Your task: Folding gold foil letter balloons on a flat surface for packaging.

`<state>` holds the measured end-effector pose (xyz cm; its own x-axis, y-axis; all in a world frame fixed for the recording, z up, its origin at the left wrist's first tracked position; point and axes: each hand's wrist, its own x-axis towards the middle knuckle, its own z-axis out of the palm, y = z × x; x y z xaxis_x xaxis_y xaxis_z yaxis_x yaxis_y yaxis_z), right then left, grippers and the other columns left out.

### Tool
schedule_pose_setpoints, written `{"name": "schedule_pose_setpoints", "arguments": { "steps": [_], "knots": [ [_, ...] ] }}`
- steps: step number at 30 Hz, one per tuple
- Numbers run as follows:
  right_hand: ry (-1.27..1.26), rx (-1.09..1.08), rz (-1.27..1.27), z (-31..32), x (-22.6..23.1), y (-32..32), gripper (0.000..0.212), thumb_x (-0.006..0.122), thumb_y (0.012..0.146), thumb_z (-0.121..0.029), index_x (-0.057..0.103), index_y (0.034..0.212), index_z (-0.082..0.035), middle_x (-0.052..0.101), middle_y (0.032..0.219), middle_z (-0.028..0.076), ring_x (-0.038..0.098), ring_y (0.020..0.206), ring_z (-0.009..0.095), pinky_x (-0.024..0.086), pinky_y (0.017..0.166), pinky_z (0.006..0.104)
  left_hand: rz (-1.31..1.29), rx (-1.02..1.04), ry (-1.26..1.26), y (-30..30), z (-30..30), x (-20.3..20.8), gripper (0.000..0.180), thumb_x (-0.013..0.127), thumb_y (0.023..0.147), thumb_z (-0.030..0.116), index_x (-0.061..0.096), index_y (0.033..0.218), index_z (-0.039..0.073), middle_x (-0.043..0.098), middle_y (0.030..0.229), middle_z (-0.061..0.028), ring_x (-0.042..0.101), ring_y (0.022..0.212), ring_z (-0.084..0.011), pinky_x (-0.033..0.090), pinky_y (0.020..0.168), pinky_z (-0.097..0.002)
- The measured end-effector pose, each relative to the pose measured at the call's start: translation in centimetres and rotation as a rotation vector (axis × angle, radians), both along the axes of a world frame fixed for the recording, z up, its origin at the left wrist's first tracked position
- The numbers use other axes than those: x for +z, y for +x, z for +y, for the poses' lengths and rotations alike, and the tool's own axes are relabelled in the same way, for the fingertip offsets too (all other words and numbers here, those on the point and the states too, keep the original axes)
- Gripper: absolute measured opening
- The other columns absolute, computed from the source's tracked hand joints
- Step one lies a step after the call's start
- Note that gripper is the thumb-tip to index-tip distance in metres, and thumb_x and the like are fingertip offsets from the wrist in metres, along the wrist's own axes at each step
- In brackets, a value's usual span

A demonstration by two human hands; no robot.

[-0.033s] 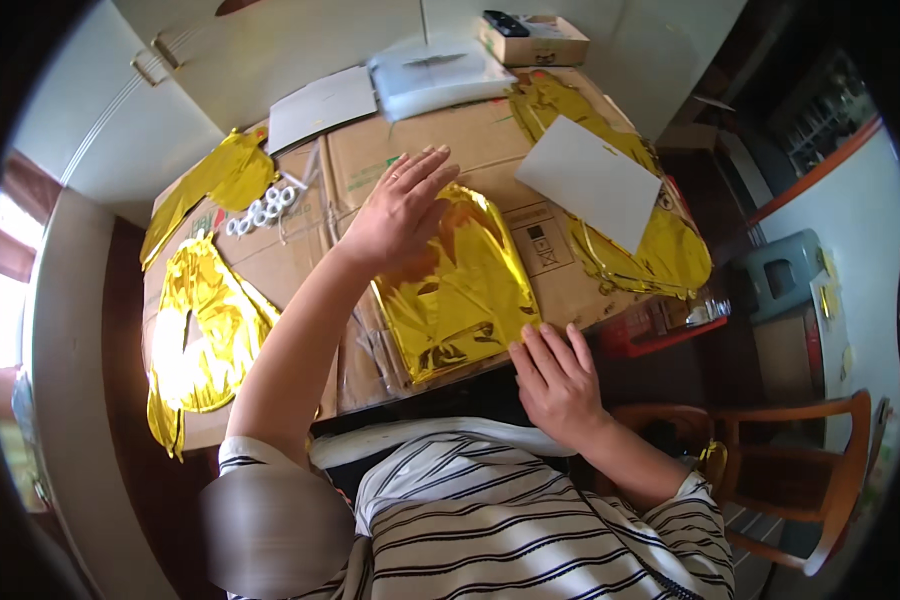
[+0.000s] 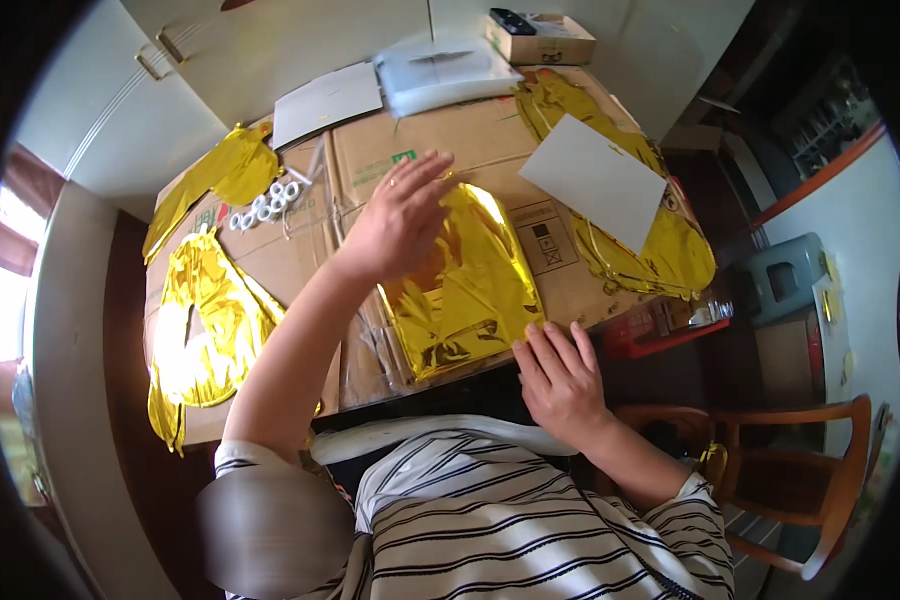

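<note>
A shiny gold foil piece (image 2: 475, 300), folded to a flat rectangle, lies on the cardboard in front of me. Over its upper left part is my left hand (image 2: 398, 220), fingers stretched out; whether the palm touches the foil I cannot tell. My right hand (image 2: 562, 385) rests by the foil's near right corner, its fingers extended and the tips at the corner. Neither hand grips anything. To the left lie a crumpled gold foil balloon (image 2: 215, 345) and a second gold foil piece (image 2: 240, 170). More gold foil (image 2: 675, 255) spreads out on the right, partly under a white card (image 2: 600, 180).
Several small white rolls (image 2: 265, 205) sit on the cardboard-covered table (image 2: 370, 345) at the left. Along the back are a white sheet (image 2: 328, 103), a clear plastic packet (image 2: 445, 80) and a small box (image 2: 540, 42) with a black device on top. A wooden chair (image 2: 850, 450) stands at right.
</note>
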<state>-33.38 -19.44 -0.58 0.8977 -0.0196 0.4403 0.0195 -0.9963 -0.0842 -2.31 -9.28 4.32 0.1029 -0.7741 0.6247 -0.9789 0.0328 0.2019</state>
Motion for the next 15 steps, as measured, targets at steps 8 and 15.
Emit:
{"name": "schedule_pose_setpoints", "arguments": {
  "steps": [8,15],
  "knots": [
    [0.011,0.084,0.036,-0.5,1.9,1.0,0.033,0.067,0.085,-0.016,0.067,0.115,-0.001,0.062,0.124,0.018,0.056,0.123,0.037,0.033,0.115,0.0594,0.095,-0.132,0.322,-10.9,11.4,-2.5,0.039,0.072,0.085,0.009,0.069,0.124,0.006,0.060,0.139,-0.0145,0.054,0.134,-0.0342,0.041,0.114,-0.0510],
    [0.029,0.154,-0.089,2.0,2.7,2.1,0.037,0.066,0.088,-0.016,0.063,0.121,0.001,0.059,0.126,0.020,0.057,0.120,0.035,0.037,0.113,0.0567,0.205,-0.130,0.309,-10.7,11.7,-3.8,0.043,0.071,0.090,0.011,0.064,0.132,0.006,0.056,0.144,-0.0142,0.051,0.137,-0.0355,0.038,0.116,-0.0514]
  ]
}}
